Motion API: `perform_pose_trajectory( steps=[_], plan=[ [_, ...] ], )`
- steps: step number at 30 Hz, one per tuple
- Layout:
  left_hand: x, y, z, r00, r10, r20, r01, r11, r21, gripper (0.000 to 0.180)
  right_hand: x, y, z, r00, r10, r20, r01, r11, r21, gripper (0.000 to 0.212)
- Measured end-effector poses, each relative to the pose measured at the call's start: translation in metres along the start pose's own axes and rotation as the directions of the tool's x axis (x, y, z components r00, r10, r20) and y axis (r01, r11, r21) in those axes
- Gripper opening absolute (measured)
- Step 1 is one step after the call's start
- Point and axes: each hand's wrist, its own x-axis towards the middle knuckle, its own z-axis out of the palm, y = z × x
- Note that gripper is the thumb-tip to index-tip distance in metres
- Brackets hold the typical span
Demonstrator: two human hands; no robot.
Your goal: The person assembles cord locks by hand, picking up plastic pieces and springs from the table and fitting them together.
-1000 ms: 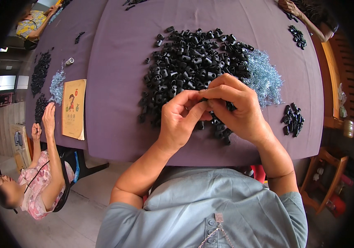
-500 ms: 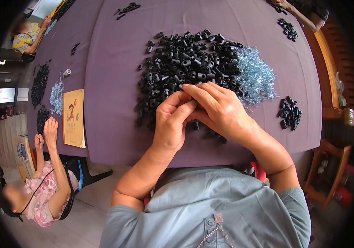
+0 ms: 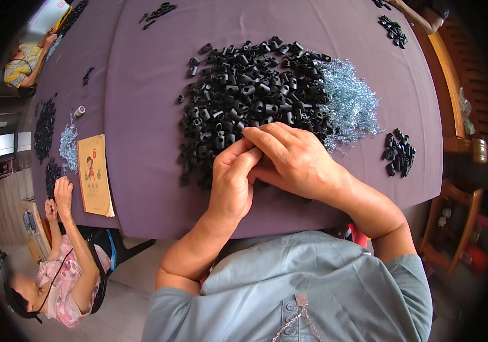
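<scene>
My left hand (image 3: 233,185) and my right hand (image 3: 301,159) meet at the near edge of a big heap of small black plastic cord-lock barrels (image 3: 229,91). Both have their fingers pinched together, tip against tip. Whatever sits between them is hidden behind the fingers and knuckles. Many of the barrels show a round hole in the side. Against the heap's right side lies a tangled pile of small silvery springs (image 3: 351,102). A smaller group of black pieces (image 3: 399,153) rests farther right, beyond my right hand.
A purple cloth (image 3: 147,114) covers the table. To the left lie a worn booklet (image 3: 97,175), a small white roll (image 3: 80,112), more springs (image 3: 69,147) and black pieces (image 3: 44,131). Another person (image 3: 67,268) sits at lower left; others work at the far corners.
My view has shifted slightly, so the table's things sit a little farther left. My hands remain pinched together, with only a small change in the fingers.
</scene>
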Motion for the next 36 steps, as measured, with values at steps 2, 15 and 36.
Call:
perform_pose_trajectory(
  steps=[2, 15, 36],
  plan=[
    [-0.001, -0.001, -0.002, 0.999, 0.041, -0.004, -0.041, 0.999, -0.011, 0.026, 0.000, 0.002, 0.002, 1.000, -0.006, -0.003, 0.006, 1.000, 0.004, 0.063],
    [-0.003, 0.006, -0.008, 0.986, 0.064, 0.157, -0.101, 0.966, 0.240, 0.027, -0.003, 0.006, -0.004, 0.990, -0.100, -0.095, 0.102, 0.995, 0.013, 0.043],
    [-0.003, -0.008, -0.008, 0.985, 0.170, -0.004, -0.164, 0.957, 0.238, 0.027, -0.006, 0.007, 0.005, 0.998, -0.067, -0.012, 0.067, 0.997, 0.037, 0.056]
  ],
)
